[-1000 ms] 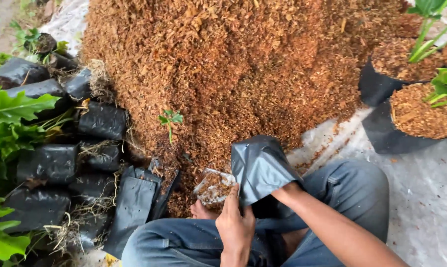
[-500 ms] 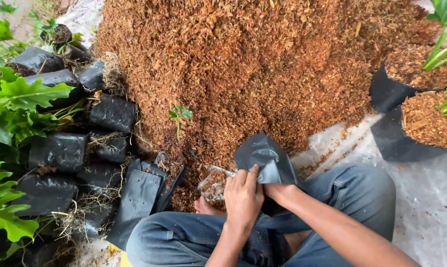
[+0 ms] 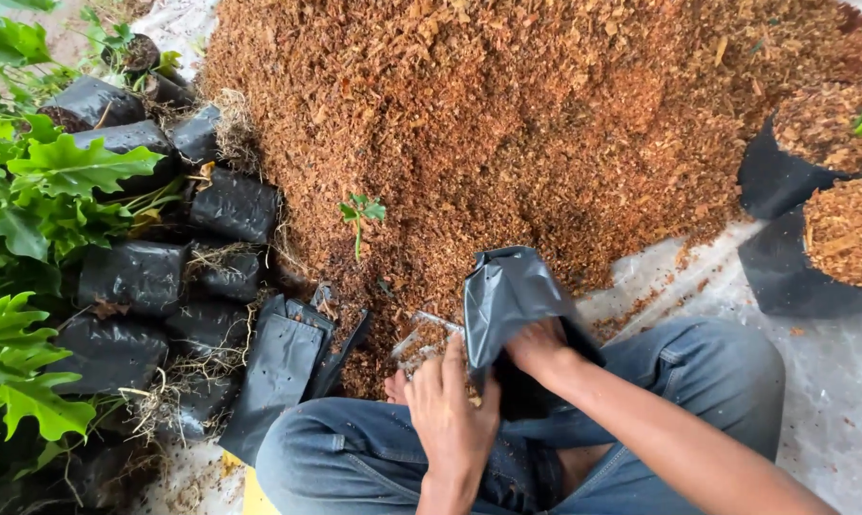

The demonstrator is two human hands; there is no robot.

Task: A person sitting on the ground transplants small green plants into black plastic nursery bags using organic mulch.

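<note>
Hands point(image 3: 450, 405) closed on black bag point(image 3: 507, 291)

This is an outdoor plant nursery potting spot: a big heap of reddish-brown shredded husk growing medium point(image 3: 536, 133) lies on a pale plastic ground sheet point(image 3: 831, 381), with black plastic grow bags point(image 3: 135, 277) of lobed green seedlings point(image 3: 40, 191) and filled black pots point(image 3: 831, 238) alongside.

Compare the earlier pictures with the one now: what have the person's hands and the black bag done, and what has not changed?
The right hand has come out of the black bag and now grips its edge; the left hand stays on its mouth. The brown pile and seedling are unchanged.
</note>
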